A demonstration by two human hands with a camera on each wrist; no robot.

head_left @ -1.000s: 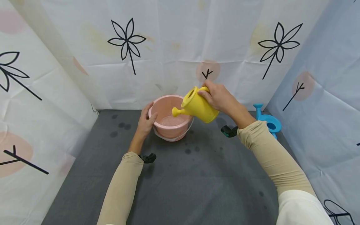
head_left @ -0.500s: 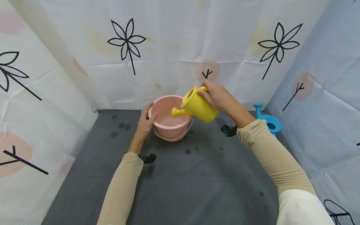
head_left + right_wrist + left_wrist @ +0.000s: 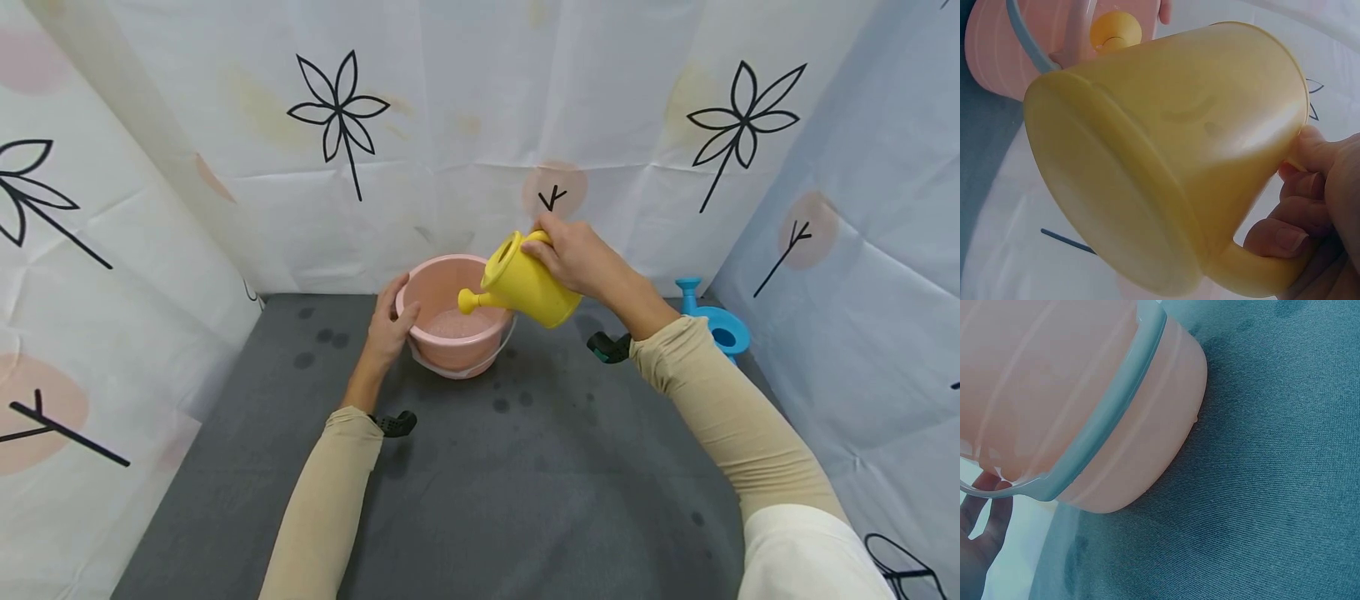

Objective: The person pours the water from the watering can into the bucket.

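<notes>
A pink bucket [image 3: 457,354] stands on the dark cloth near the back wall, its white handle hanging down in front. My left hand [image 3: 392,321] grips its left rim, with the thumb over the edge; in the left wrist view those fingers [image 3: 999,509] show at the bucket's side. My right hand [image 3: 581,254] holds a yellow watering can [image 3: 528,287] by its handle, fingers curled round it in the right wrist view. The can is tilted left, and its round spout head [image 3: 1116,30] hangs over the bucket's opening. The bucket's bottom glistens inside.
A blue watering can [image 3: 720,329] stands at the right back corner, beside my right forearm. Dark wet spots mark the grey cloth [image 3: 517,483] around the bucket. White printed curtains [image 3: 465,125] enclose the back and both sides.
My right hand and the yellow watering can have shifted very slightly left. The left hand and the bucket have stayed in place.
</notes>
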